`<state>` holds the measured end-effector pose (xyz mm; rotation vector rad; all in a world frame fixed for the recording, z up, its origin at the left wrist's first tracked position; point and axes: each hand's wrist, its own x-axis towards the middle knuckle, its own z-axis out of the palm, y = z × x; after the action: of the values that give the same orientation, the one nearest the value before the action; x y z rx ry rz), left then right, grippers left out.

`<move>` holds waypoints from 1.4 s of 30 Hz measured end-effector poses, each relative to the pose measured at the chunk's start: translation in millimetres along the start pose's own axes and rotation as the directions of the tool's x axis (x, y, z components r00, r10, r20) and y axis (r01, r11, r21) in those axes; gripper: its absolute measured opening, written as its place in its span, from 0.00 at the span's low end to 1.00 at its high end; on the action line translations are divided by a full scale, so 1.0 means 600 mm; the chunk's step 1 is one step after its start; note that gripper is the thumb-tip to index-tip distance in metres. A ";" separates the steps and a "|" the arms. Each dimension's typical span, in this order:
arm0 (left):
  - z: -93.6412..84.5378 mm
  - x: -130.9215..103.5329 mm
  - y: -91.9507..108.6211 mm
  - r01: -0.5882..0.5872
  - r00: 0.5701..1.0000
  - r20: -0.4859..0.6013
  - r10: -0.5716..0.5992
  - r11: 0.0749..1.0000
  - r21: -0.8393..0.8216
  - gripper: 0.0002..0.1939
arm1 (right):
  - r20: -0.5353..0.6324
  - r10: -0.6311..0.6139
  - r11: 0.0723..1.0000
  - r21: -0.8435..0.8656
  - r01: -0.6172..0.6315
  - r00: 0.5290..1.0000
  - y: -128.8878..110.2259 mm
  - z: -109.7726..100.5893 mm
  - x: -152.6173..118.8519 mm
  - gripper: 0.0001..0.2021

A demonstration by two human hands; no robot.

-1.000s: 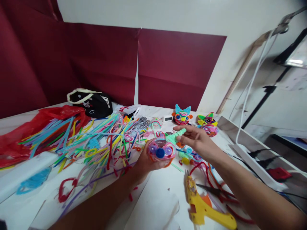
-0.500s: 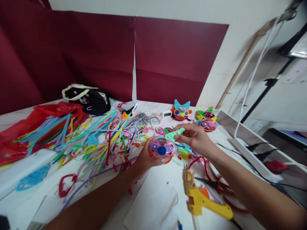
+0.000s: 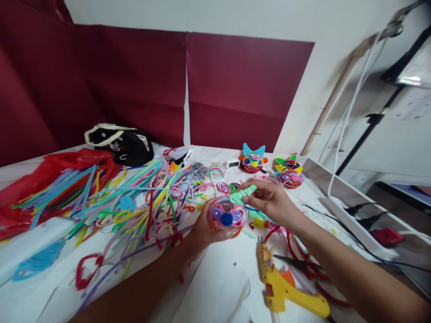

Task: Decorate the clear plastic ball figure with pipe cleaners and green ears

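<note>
My left hand (image 3: 201, 224) is wrapped round a pink pipe-cleaner face (image 3: 218, 205) with two purple eyes, a blue pompom nose (image 3: 226, 219) and an orange lower edge. In my right hand (image 3: 271, 202), thumb and fingers pinch a mint-green pipe-cleaner piece (image 3: 241, 194). Its near end lies against the top of the face; whether the two are joined I cannot tell. Below my right forearm, a yellow glue gun (image 3: 279, 287) rests on the table beside dark-bladed scissors (image 3: 291, 259), partly covered by red pipe cleaners.
Loose pipe cleaners (image 3: 138, 197) spread over the left side, some in a red plastic bag (image 3: 60, 161). At the back stand a black bag (image 3: 131, 148), a small white clock (image 3: 232, 164) and finished faces (image 3: 253, 159). A power strip (image 3: 360, 226) lies at right.
The mint-green piece and my right hand have shifted slightly left and down over the face. The whole view has moved a little; both hands keep their hold.
</note>
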<state>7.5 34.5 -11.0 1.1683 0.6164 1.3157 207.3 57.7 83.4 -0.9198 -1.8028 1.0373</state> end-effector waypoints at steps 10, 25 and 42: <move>0.009 -0.009 0.028 0.077 0.997 0.013 -0.077 0.997 0.011 0.44 | 0.012 0.018 0.997 0.071 -0.019 1.000 -0.039 -0.016 -0.007 0.22; 0.003 -0.009 0.026 0.071 0.997 0.015 -0.072 0.996 0.057 0.46 | -0.048 -0.004 1.000 0.031 0.006 0.999 -0.024 -0.036 -0.002 0.25; -0.010 0.002 -0.005 -0.075 0.996 0.043 0.072 0.994 0.079 0.45 | 0.462 0.261 0.488 -0.821 0.298 0.848 0.123 -0.065 0.027 0.11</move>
<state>3.5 38.1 -15.5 1.2912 0.6067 1.3363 249.8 111.9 33.3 -1.2551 -2.9499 0.2272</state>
